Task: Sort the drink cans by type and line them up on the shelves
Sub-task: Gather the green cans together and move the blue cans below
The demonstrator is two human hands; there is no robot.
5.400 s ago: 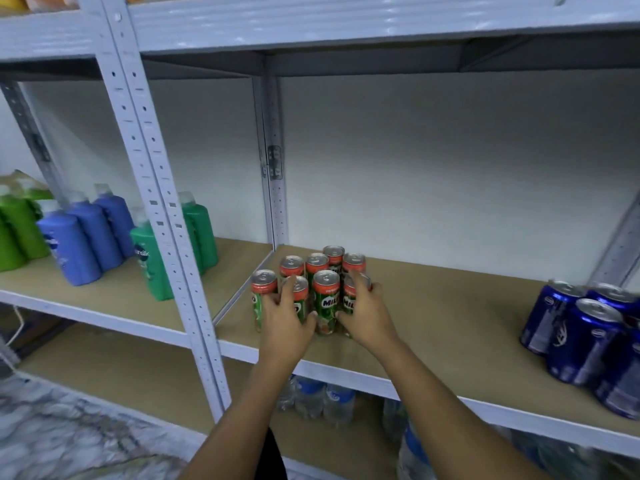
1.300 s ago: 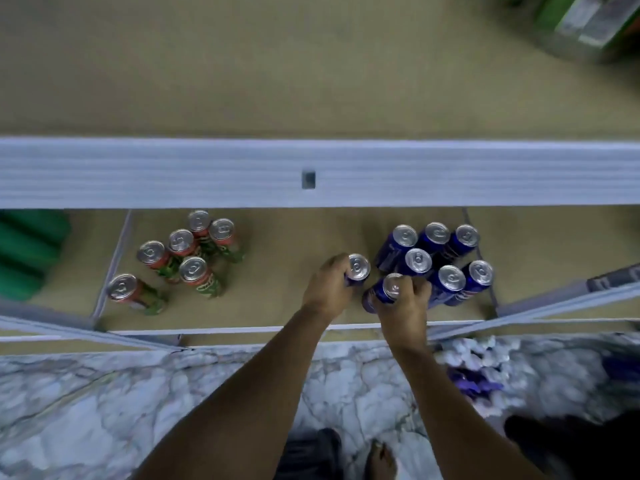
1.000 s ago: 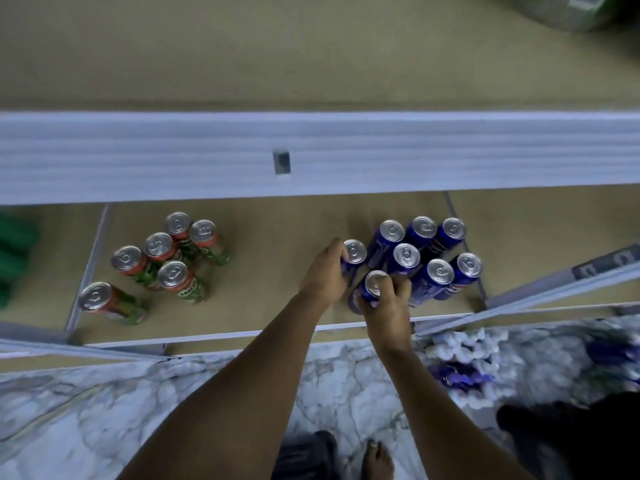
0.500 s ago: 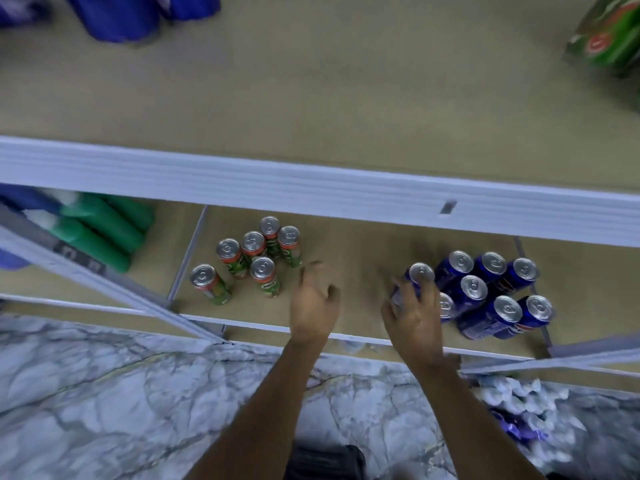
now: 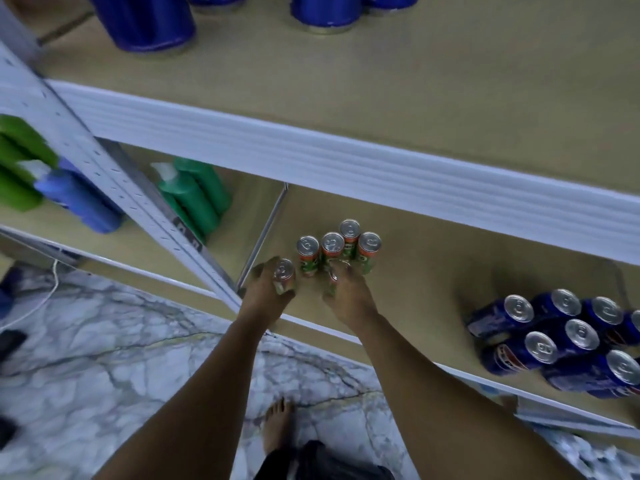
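Green-and-orange slim drink cans with silver tops [image 5: 341,249] are standing in a tight cluster on the tan board of the lower shelf [image 5: 426,271], near its left end and just beside a thin metal divider [image 5: 264,233]. The person's left hand [image 5: 268,291] is curling its grip around one more green-and-orange can [image 5: 284,277] at the near left of the cluster, holding it upright close to the others. The right hand [image 5: 348,294] is closing its grip over another can [image 5: 333,277] at the near side of the cluster; that can is mostly hidden by the fingers. Dark blue drink cans with silver tops [image 5: 561,337] are sitting grouped well apart to the right on the same shelf, several of them touching. Green plastic bottles [image 5: 194,199] are standing in the bay to the left of the divider, beyond a white perforated metal upright [image 5: 114,171]. Large blue cylindrical containers [image 5: 145,20] are standing far back on the upper shelf. Grey-veined marble floor [image 5: 121,348] is showing below, with a bare foot [image 5: 277,424] on it.
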